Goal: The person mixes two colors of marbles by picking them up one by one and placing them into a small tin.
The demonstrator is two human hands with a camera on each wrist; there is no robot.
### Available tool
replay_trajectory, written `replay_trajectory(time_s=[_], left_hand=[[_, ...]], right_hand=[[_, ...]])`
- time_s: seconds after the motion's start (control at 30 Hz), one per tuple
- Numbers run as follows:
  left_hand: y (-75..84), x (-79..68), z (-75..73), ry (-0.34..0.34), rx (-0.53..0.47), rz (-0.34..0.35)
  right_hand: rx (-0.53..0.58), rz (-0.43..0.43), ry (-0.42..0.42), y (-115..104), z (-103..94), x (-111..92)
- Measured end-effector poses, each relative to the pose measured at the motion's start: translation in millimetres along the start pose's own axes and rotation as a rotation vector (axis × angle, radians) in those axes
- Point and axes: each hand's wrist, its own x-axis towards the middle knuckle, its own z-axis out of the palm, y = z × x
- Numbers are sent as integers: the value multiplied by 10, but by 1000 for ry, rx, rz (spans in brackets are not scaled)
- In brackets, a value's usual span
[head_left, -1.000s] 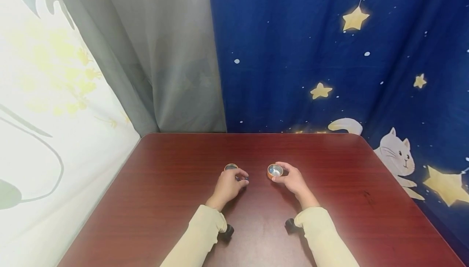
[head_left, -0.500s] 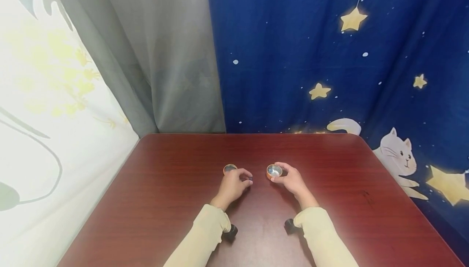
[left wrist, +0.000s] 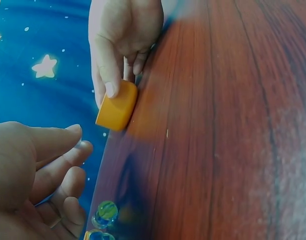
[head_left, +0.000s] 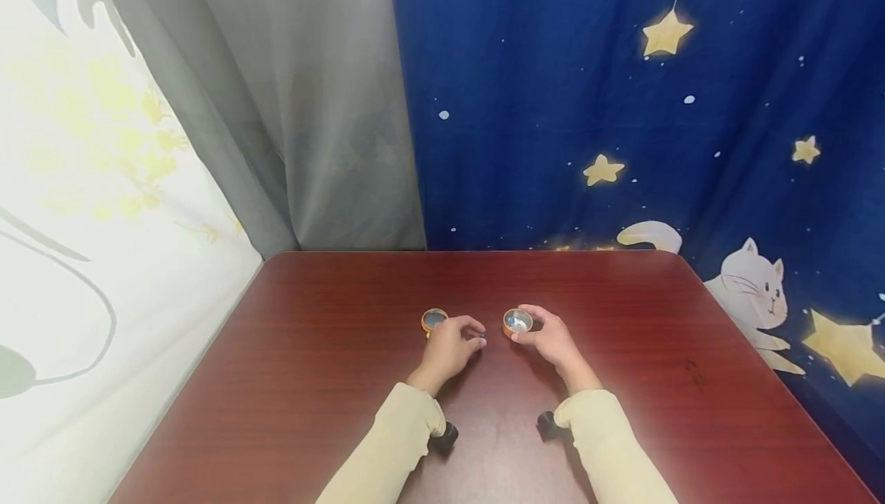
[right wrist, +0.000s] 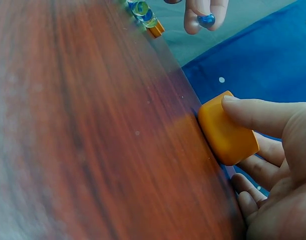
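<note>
My left hand (head_left: 452, 346) pinches a blue glass marble (right wrist: 206, 20) at its fingertips, a short way left of the orange cup (head_left: 513, 327). That cup has a silvery inside with something bluish in it. My right hand (head_left: 556, 343) grips its side with thumb and fingers, and it stands on the table. Behind my left hand lies a round orange-rimmed container (head_left: 434, 319) with a grey inside, partly covered by the hand. Several clear glass marbles with blue and yellow-green swirls (left wrist: 107, 212) sit close to it in the wrist views; the left hand hides them in the head view.
The dark red wooden table (head_left: 332, 366) has rounded far corners. A grey curtain (head_left: 346, 120) and a blue curtain with stars (head_left: 525, 104) hang behind it. Black wrist cameras (head_left: 444, 436) project inward from both sleeves.
My left hand has moved right with the blue marble, nearer the orange cup, uncovering more of the round container. The right hand and cup stay in place.
</note>
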Motion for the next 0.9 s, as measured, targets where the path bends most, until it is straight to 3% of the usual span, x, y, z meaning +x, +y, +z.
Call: replay_trajectory(time_s=[0.57, 0.9], left_hand=[[72, 70, 148, -3, -4, -12], [90, 108, 198, 55, 41, 15]], right_hand=[[-22, 5, 13, 13, 4, 43], [-12, -2, 12, 16, 0, 43]])
